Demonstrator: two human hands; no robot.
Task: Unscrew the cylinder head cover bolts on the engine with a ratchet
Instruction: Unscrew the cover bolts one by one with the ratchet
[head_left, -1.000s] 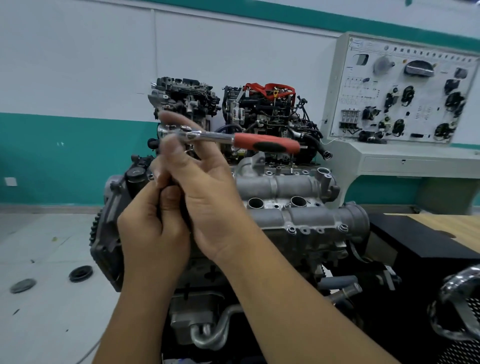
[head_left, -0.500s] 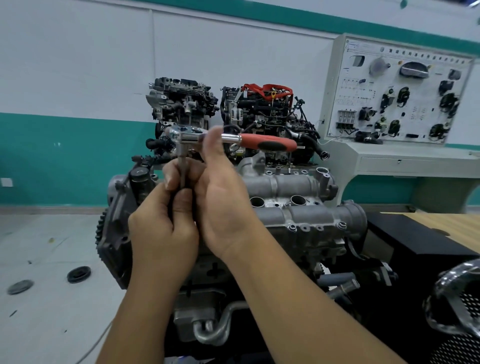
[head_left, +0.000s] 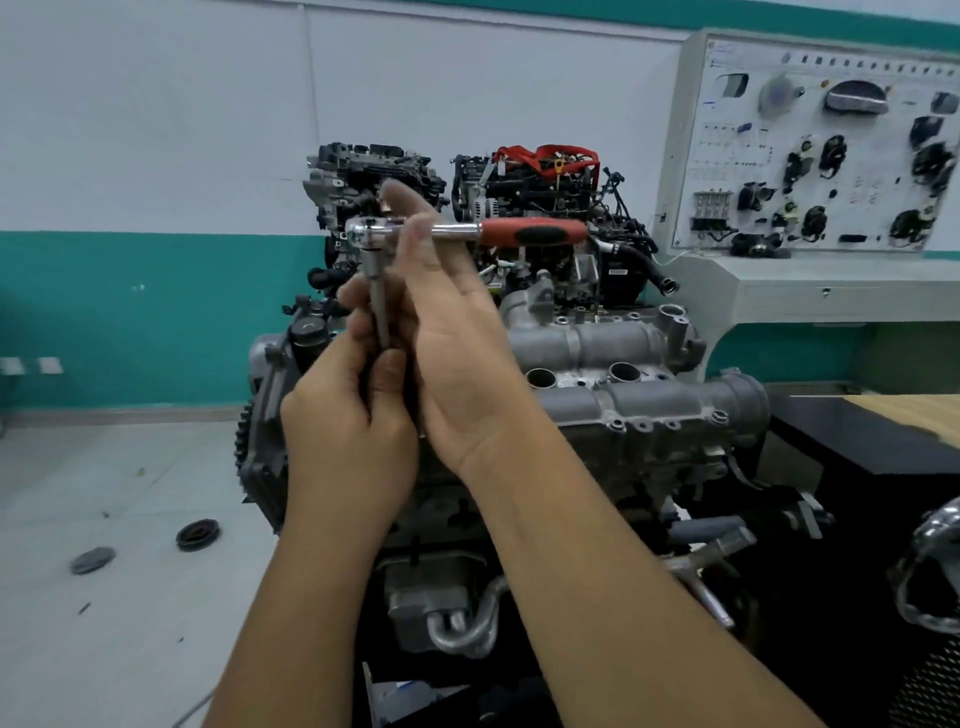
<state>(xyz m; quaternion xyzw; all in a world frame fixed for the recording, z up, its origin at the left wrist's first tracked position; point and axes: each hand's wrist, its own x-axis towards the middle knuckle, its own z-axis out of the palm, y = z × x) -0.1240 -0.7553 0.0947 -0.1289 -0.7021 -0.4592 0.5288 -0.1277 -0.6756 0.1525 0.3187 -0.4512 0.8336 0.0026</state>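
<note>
Two hands hold the chrome ratchet with the red-and-black handle (head_left: 467, 233) in the air above the left end of the grey cast-aluminium engine (head_left: 639, 384). The tool forms an inverted L: the handle runs level, pointing right, and the slim steel extension bar (head_left: 378, 306) hangs straight down from the ratchet head.

The left hand (head_left: 348, 415) grips the lower part of the extension bar, its fingers (head_left: 358, 296) curled round the shaft; the socket end is hidden inside this grip. The right hand (head_left: 457, 338) stands edge-on just right of the bar, fingers nearly straight, reaching up across the chrome neck of the handle beside the head. It touches the ratchet but does not close round it.

The cylinder head cover bolts (head_left: 718, 415) sit along the near flange of the cover, below and to the right of both hands. The bar's axis is already vertical, matching the bolt axes, so the coming move is judged to be a descent rightward. The left hand, at the socket end, is nearer and would guide seating.
</note>
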